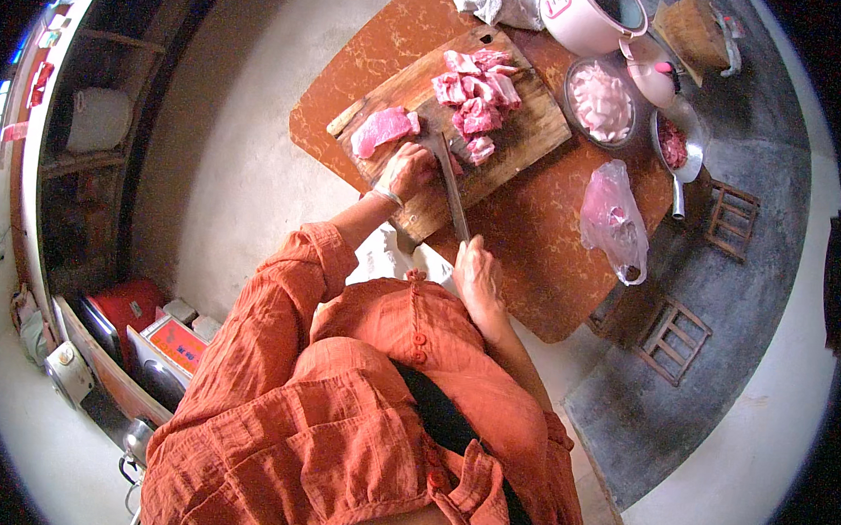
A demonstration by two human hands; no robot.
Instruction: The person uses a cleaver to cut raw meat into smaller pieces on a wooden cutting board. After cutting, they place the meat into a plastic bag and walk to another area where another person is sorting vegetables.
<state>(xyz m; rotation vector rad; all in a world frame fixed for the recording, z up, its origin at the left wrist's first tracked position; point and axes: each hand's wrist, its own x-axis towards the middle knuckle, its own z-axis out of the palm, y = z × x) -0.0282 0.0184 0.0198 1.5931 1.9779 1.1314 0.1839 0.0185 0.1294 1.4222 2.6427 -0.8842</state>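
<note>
My right hand grips the handle of a large kitchen knife, whose blade reaches forward over the wooden cutting board. Close to the left of the blade, my left hand rests on the board with its fingers bent; what lies under the fingers is hidden. A small strip of meat shows at the blade's right side. Beyond my left hand lies a larger piece of raw meat. Several cut chunks of raw meat are heaped on the board's far right part.
The board lies on a brown marbled table. To its right stand a bowl of pale slices, a metal ladle-like pan with meat and a plastic bag. A pink rice cooker and a crumpled bag are at the back.
</note>
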